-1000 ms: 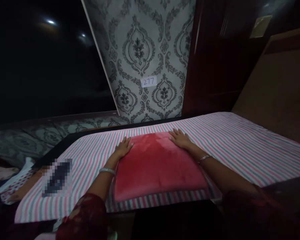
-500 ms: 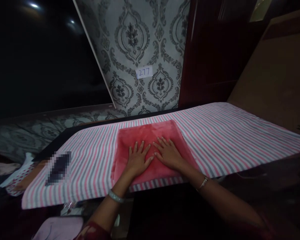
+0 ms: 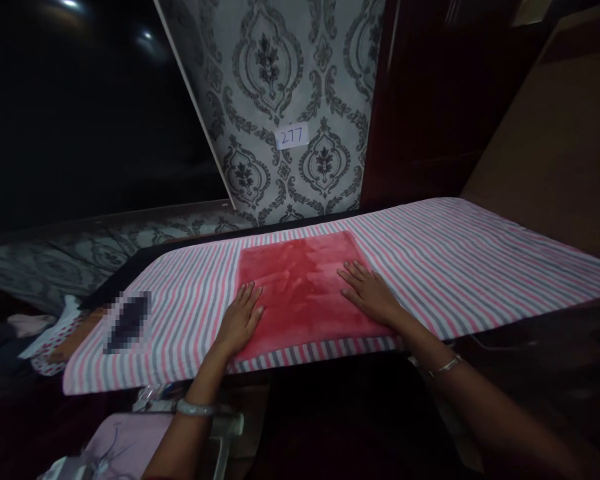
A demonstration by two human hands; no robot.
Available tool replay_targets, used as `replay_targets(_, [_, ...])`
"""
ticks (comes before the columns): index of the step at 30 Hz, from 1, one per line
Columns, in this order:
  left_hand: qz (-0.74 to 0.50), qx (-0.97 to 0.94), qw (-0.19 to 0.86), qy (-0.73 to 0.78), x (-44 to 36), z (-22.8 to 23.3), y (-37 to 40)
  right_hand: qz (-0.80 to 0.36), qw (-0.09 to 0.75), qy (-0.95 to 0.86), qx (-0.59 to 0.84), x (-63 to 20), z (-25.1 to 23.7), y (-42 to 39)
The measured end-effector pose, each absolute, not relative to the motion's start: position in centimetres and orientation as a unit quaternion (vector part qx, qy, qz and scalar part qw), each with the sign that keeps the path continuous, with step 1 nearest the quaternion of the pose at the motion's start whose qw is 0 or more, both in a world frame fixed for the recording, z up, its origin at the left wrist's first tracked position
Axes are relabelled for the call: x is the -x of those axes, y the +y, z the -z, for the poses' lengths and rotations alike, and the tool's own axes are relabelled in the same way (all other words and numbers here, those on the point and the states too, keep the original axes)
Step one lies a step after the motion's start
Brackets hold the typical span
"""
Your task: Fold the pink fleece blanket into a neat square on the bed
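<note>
A red plush cloth (image 3: 300, 287), roughly square, lies flat on a striped cover (image 3: 440, 260) of pink, grey and white. My left hand (image 3: 240, 320) rests palm down on the cloth's left edge, fingers stretched out. On its right side, my right hand (image 3: 370, 293) lies flat with fingers apart. Neither hand grips anything. Darker and lighter streaks mark the pile between the hands.
A blurred-out dark object (image 3: 129, 323) lies on the cover's left part. Behind stand a large black screen (image 3: 90, 113) and patterned wallpaper with a paper label (image 3: 292, 136). A brown board (image 3: 560, 133) leans at right; a pinkish item (image 3: 130, 440) is below left.
My hands have slid apart from the middle of the red cloth, the left one to its left edge and the right one to its right side. Streaks now show between them.
</note>
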State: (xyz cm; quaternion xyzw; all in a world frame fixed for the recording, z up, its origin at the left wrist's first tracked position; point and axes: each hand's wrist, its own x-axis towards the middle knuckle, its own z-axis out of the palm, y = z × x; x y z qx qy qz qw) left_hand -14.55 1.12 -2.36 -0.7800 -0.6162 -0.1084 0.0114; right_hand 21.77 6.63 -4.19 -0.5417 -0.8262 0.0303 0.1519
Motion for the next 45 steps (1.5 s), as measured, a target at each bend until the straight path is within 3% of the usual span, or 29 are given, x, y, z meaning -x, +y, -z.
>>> replay_targets(6, [0.087, 0.79, 0.067, -0.604, 12.8, 1.4, -2.0, -0.005, 0.164, -0.853, 0.495, -22.6, 3.4, 3.1])
replay_targets(11, [0.065, 0.835, 0.102, -0.537, 13.5, 3.1, -4.2, 0.013, 0.169, -0.892, 0.42, -25.6, 6.1, 0.6])
replay_targets(18, [0.065, 0.84, 0.059, -0.536, 16.6, 4.6, -3.4, -0.045, 0.231, -0.9, 0.367, -26.9, 8.1, 1.7])
replay_targets(24, [0.12, 0.861, -0.028, -0.494, 20.0, 1.2, -4.2, -0.093, 0.233, -0.878, 0.408, -29.5, 4.4, 2.2])
replay_targets(28, [0.193, 0.815, -0.029, -0.546, 18.3, -2.7, 0.8, -0.04, 0.276, -0.817, 0.506, -26.3, -0.9, 6.8])
replay_targets(33, [0.132, 0.774, 0.01, -0.619, 10.9, -5.5, 11.4, -0.041, 0.158, -0.823, 0.544, -16.4, -4.9, 14.1])
replay_targets(38, [0.053, 0.742, 0.027, -0.668, 8.2, -3.0, 15.9, -0.041, 0.157, -0.802, 0.575, -13.2, -2.0, 17.2])
replay_targets(45, [0.067, 0.742, 0.044, -0.665, 9.5, 0.5, 16.3, -0.044, 0.186, -0.797, 0.572, -14.0, 1.3, 18.3])
